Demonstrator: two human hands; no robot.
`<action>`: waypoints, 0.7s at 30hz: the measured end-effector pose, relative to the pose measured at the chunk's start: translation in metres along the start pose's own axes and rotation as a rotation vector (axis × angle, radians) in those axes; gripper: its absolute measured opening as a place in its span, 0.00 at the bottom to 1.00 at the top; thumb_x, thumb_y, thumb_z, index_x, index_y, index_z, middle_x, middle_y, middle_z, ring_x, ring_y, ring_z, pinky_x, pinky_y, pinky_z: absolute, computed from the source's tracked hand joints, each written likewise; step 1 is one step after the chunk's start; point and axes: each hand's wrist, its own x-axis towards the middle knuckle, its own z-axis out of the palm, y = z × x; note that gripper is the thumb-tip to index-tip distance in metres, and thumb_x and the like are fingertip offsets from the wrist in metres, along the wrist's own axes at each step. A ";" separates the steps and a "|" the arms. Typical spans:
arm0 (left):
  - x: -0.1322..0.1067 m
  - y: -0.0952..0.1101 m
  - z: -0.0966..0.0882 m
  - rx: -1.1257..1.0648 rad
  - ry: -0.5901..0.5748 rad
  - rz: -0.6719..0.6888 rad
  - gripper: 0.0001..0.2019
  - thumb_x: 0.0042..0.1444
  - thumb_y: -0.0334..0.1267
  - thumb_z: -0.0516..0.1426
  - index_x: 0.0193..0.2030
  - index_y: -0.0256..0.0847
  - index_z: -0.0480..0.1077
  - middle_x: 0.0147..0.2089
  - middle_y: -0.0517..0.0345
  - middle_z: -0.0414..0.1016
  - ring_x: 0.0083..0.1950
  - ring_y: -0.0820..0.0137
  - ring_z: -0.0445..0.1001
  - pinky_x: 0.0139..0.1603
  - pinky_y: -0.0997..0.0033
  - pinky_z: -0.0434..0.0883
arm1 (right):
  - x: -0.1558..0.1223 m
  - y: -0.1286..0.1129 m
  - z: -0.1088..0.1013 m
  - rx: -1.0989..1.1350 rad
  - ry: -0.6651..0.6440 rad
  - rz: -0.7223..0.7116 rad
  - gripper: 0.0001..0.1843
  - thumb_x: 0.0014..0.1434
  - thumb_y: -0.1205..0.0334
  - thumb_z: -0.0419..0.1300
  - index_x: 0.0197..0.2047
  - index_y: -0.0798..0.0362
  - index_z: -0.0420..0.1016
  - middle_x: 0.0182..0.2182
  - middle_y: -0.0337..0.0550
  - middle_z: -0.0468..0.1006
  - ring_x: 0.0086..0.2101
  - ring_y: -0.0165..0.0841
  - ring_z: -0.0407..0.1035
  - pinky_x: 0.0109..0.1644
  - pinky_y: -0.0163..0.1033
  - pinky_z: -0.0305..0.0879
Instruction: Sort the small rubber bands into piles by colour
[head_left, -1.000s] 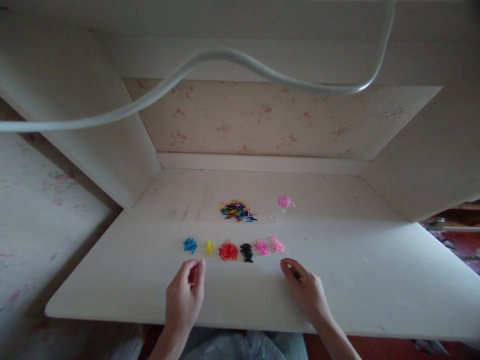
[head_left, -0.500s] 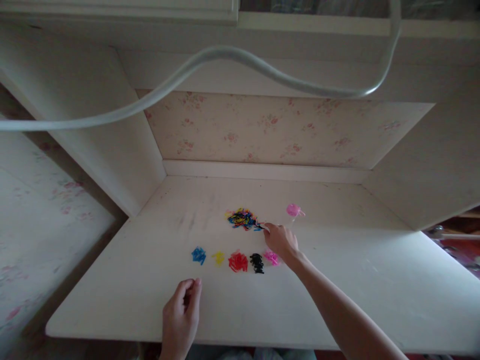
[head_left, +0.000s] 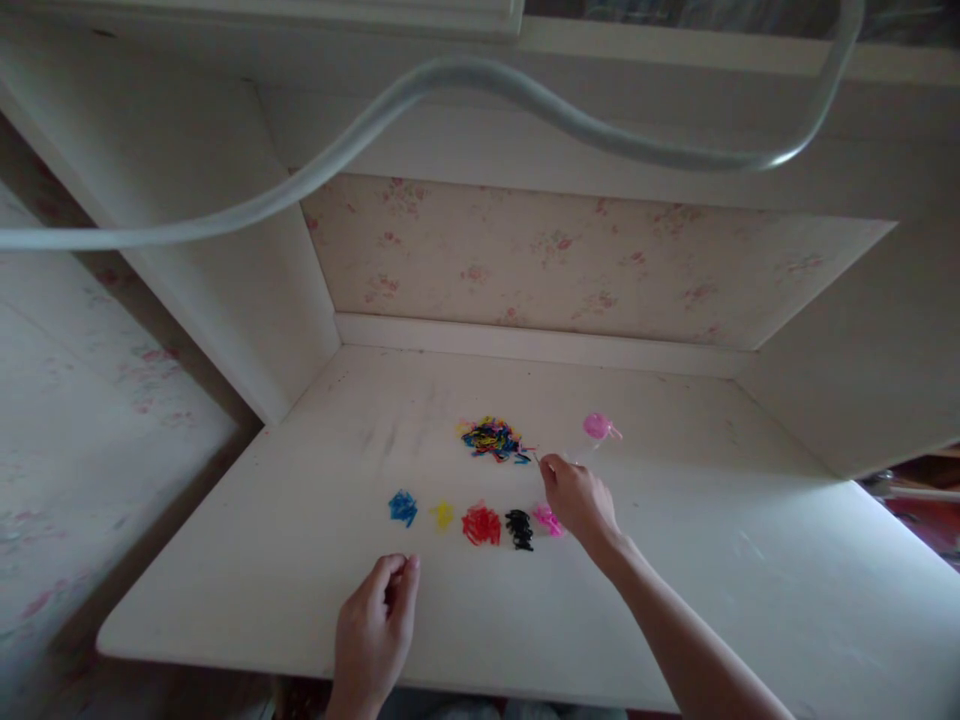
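Note:
A mixed heap of small coloured bands [head_left: 491, 438], looking like little rubber bands, lies on the white desk. My right hand [head_left: 577, 498] is closed in a pinch just off the heap's right edge. Something thin juts from its fingertips, too small to name. In front lie separate piles: blue bands [head_left: 403, 507], yellow bands [head_left: 442, 515], red bands [head_left: 481, 525], black bands [head_left: 519, 530] and pink bands [head_left: 547, 518], the last partly behind my right hand. Near the front edge my left hand [head_left: 376, 625] is curled, thumb against index finger; whether anything is between them is hidden.
A pink round object [head_left: 598, 426] with a pale tail sits right of the heap. A white cable [head_left: 465, 75] crosses the view in front of the shelf. White side panels [head_left: 855, 340] and a flowered back wall [head_left: 525, 250] enclose the white desk [head_left: 247, 560].
My right hand has drawn slightly away from the mixed heap, and the dark piece seen at its fingertips no longer shows there. The left hand keeps its curled pose. The view has shifted a little.

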 end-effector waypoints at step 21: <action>-0.002 0.003 0.000 0.121 -0.025 0.067 0.12 0.60 0.47 0.51 0.32 0.43 0.69 0.26 0.61 0.76 0.25 0.74 0.74 0.27 0.80 0.67 | -0.096 0.002 0.042 0.162 0.071 -0.039 0.19 0.66 0.53 0.42 0.44 0.41 0.74 0.30 0.37 0.81 0.27 0.33 0.75 0.25 0.31 0.52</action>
